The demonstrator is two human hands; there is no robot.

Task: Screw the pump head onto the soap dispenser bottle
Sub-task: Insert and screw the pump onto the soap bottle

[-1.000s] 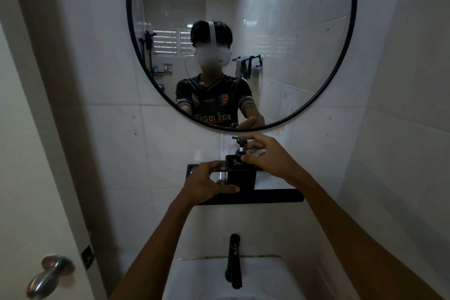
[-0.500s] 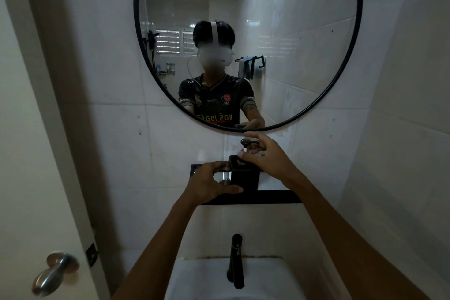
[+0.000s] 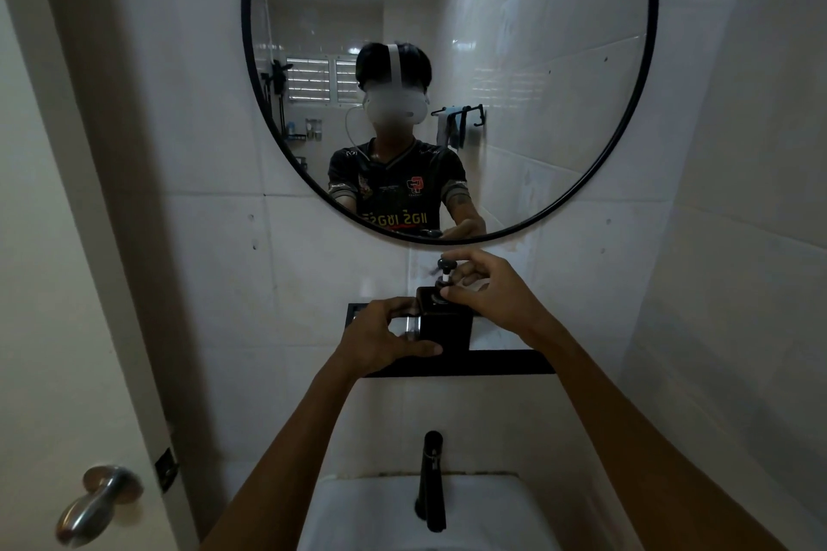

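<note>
A round black-framed mirror [image 3: 447,81] is mounted on the tiled wall above a white sink [image 3: 420,514] with a black tap [image 3: 432,481]. Between them a black shelf [image 3: 505,360] is fixed, and the black soap bottle [image 3: 447,324] is stood on it. The bottle's lower body is gripped by the left hand [image 3: 380,338], fingers closed around it. The pump head [image 3: 445,277] is seated on the bottle's neck and pinched at its collar by the right hand [image 3: 488,289].

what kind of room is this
Most likely a small home bathroom: a round mirror on tiled walls, a white sink with a black faucet below it, and a soap dispenser bottle on a black shelf.
</note>
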